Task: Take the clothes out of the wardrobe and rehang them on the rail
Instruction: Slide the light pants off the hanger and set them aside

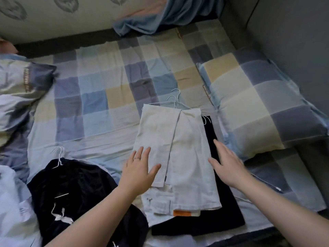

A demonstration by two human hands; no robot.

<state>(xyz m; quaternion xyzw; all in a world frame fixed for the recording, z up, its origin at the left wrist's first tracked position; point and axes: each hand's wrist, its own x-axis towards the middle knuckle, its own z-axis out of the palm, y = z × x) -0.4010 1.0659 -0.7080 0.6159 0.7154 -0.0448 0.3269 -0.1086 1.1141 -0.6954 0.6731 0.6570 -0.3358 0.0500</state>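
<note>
A stack of clothes on wire hangers lies on the bed. On top are cream trousers (185, 148), folded over thin white hangers (173, 100). Under them lies a dark garment (222, 202). My left hand (139, 169) lies flat with straight fingers on the left edge of the cream trousers. My right hand (226, 164) hovers open over the right edge of the stack, above the dark garment. A second heap of black clothes (71, 193) with white hangers (59, 155) lies to the left. No wardrobe or rail is in view.
The bed carries a checked blue, grey and yellow sheet (99, 90). A matching pillow (258, 111) lies right of the stack, another pillow (21, 86) at far left. A blue cloth (154, 22) hangs at the back wall. Pale clothing (10, 211) sits at the lower left.
</note>
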